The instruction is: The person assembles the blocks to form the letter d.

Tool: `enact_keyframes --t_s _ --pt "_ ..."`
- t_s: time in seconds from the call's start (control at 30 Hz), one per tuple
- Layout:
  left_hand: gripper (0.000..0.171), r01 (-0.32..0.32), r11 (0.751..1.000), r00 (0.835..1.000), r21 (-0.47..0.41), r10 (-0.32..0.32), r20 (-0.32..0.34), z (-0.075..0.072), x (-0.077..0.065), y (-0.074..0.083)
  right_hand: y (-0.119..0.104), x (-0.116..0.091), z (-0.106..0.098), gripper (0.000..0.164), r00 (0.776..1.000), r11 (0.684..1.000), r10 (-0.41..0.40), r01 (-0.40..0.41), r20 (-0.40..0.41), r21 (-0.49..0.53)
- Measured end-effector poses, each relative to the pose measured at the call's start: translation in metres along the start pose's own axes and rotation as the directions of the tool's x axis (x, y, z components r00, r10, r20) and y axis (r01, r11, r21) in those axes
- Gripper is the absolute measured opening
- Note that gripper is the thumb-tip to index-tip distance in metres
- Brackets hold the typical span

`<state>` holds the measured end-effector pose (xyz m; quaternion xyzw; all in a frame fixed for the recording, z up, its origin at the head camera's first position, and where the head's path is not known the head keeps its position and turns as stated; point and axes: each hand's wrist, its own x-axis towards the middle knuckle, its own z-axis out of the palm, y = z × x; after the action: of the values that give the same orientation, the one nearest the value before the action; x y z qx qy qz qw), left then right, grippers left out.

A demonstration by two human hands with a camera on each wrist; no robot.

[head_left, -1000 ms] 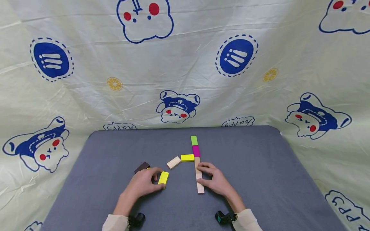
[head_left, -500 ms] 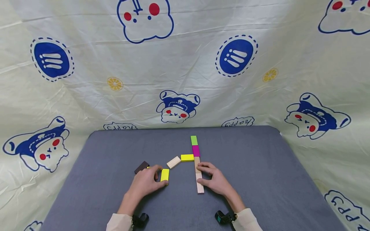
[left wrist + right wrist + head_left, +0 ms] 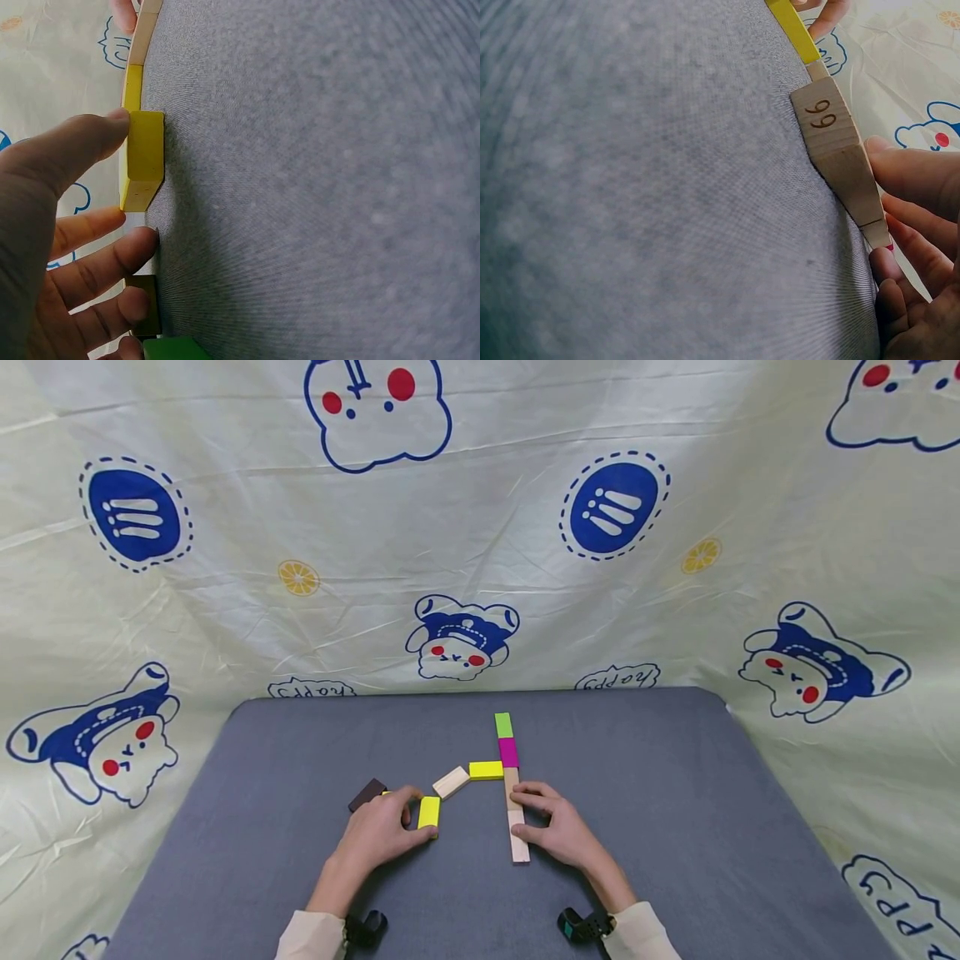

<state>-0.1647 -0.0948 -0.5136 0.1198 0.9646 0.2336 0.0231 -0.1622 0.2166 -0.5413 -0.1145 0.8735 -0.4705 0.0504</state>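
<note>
These look like small painted wooden blocks, so I'd guess light, rigid and not fragile at all, but they probably slide easily on the grey cloth of the desk (image 3: 675, 793) since they're smooth and flat. Best place to grab one is across the two long edges, thumb on one side and fingers on the other, or just nudge it flat along the cloth. The yellow block (image 3: 428, 812) lies on the desk near the front, just left of centre, and the left hand (image 3: 377, 832) has it pinched: in the left wrist view the thumb (image 3: 82, 142) presses one end of that block (image 3: 144, 159) and the fingers curl in along the other side. A dark brown block (image 3: 368, 794) sits just beyond that hand, apart from it. The right hand (image 3: 558, 831) rests against the plain wood blocks (image 3: 516, 827) at the near end of a straight row that runs away through a magenta block (image 3: 508, 752) to a green block (image 3: 503, 724); fingers loosely curled, tips touching the row's right edge, steadying rather than lifting. From the right wrist view one plain block (image 3: 829, 124) has "66" printed on its end. Another yellow block (image 3: 486, 769) and a tan block (image 3: 451, 782) branch off the row to the left.
</note>
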Motion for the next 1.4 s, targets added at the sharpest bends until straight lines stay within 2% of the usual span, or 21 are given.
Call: enact_keyframes --t_s 0.97,1.4 --pt "0.049 -0.033 0.999 0.999 0.007 0.033 0.024 -0.0016 0.0016 -0.0009 -0.0006 -0.0031 0.0003 0.049 1.0 1.0 -0.002 0.002 -0.001 0.019" --pt "0.05 -0.027 1.0 0.999 -0.003 0.027 0.032 -0.0042 -0.0011 0.0001 -0.001 -0.0023 0.0005 0.048 1.0 1.0 0.01 -0.01 -0.003 0.012"
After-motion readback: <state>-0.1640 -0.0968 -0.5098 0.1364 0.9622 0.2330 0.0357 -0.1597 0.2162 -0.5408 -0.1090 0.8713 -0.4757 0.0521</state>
